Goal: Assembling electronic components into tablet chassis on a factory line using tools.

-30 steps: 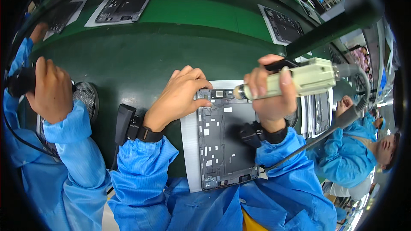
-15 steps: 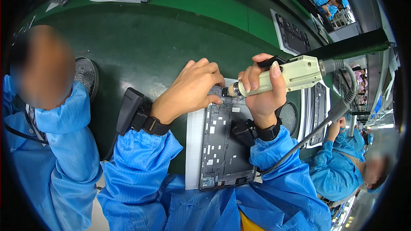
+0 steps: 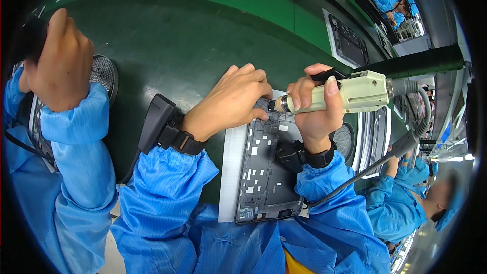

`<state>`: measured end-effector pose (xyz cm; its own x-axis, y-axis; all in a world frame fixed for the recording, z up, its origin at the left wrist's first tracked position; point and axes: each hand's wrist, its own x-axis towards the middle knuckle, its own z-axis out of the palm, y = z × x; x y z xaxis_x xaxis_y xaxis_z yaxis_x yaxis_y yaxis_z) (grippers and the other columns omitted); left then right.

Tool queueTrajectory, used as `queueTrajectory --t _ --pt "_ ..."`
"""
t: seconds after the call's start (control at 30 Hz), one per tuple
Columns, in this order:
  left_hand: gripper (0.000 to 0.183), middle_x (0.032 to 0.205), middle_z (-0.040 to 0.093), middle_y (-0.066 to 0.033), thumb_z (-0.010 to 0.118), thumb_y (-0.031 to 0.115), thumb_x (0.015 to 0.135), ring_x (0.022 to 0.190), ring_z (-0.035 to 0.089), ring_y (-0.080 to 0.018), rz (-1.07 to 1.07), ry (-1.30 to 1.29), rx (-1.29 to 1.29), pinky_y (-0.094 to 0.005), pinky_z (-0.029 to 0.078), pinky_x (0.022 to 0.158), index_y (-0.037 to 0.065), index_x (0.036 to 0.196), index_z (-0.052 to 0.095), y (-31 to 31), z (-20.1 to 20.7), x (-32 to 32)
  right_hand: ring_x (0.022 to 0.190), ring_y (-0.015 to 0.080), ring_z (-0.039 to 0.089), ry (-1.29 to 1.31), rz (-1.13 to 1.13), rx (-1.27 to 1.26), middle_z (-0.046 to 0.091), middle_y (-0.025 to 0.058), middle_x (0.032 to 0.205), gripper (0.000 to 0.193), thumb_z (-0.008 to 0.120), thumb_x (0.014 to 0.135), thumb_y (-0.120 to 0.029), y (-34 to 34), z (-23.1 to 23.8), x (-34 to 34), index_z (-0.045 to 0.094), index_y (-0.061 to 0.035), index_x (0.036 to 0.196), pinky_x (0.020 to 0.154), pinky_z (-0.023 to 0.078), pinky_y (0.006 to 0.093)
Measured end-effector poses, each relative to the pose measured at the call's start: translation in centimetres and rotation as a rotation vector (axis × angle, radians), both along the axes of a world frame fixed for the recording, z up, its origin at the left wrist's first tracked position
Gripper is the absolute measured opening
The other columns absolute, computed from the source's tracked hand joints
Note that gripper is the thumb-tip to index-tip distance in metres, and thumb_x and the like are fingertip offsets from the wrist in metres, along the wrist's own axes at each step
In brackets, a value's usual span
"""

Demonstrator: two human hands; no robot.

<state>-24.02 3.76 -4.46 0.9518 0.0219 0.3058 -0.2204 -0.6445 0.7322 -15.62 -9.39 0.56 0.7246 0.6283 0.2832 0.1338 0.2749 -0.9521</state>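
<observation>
In front of me, a thin black electronics housing [image 3: 276, 187], dotted with small white patches, lies on a white sheet [image 3: 231, 177]. My right hand [image 3: 319, 106] is wrapped round a cream power screwdriver [image 3: 368, 91], which lies nearly level and has a grey cable at its rear. Its tip meets the housing's far edge, where the exact contact point is too small to make out. Close by the tip, my left hand [image 3: 228, 104] grips the housing's far left corner, thumb and bent fingers around it; the fingers partly hide that corner. Dark straps circle both my wrists.
A person's hand [image 3: 66, 66] and blue sleeve are close at left, beside a round grey textured dish [image 3: 104, 78]. A similar dish [image 3: 343, 139] stands right of my housing. More housings [image 3: 347, 38] rest on sheets along the green bench [image 3: 167, 35]. Another person [image 3: 395, 208] works at right.
My hands and the screwdriver keep almost the same pose, shifting very slightly. At left, the other person's hand has turned and now shows clearly.
</observation>
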Motion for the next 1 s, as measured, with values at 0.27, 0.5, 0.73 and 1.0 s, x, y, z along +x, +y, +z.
queueTrajectory --t 0.27,0.5,0.73,1.0 --pt "0.03 0.085 0.053 -0.003 0.074 0.018 0.06 0.088 0.048 -0.0217 0.007 -0.027 0.005 -0.0336 0.035 0.075 0.007 0.086 0.064 -0.1 -0.2 -0.1 0.047 0.012 0.04 0.001 0.032 0.001 0.039 0.0016 0.051 0.037 0.04 0.085 -0.035 -0.2 -0.1 0.2 0.049 0.0001 0.095 0.058 0.038 0.031" --pt "0.031 0.087 0.054 -0.0034 0.075 0.019 0.059 0.089 0.048 -0.0223 0.005 -0.032 0.015 -0.0338 0.036 0.076 0.005 0.085 0.063 0.1 -0.5 -0.1 0.046 0.0129 0.041 -0.022 0.12 0.004 0.04 0.0025 0.051 0.028 0.043 0.085 -0.03 0.2 -0.7 0.1 0.047 -0.0022 0.087 0.059 0.041 0.031" --pt "0.033 0.086 0.053 -0.0044 0.075 0.021 0.06 0.086 0.047 -0.023 -0.034 -0.019 0.049 -0.0337 0.034 0.074 0.004 0.086 0.062 -0.2 0.7 0.3 0.046 0.0124 0.042 0.032 0.007 -0.059 0.042 0.0029 0.052 0.025 0.045 0.086 -0.021 -0.1 -0.2 0.0 0.049 0.0025 0.092 0.057 0.043 0.029" --pt "0.023 0.086 0.055 -0.0033 0.072 0.023 0.067 0.087 0.047 -0.0215 0.071 0.114 0.088 -0.0334 0.034 0.078 0.009 0.083 0.065 -1.5 0.8 0.6 0.057 0.0126 0.043 -0.009 -0.067 0.188 0.04 -0.0003 0.056 0.05 0.039 0.087 -0.039 -9.5 2.6 0.4 0.042 0.002 0.115 0.074 0.04 0.0332"
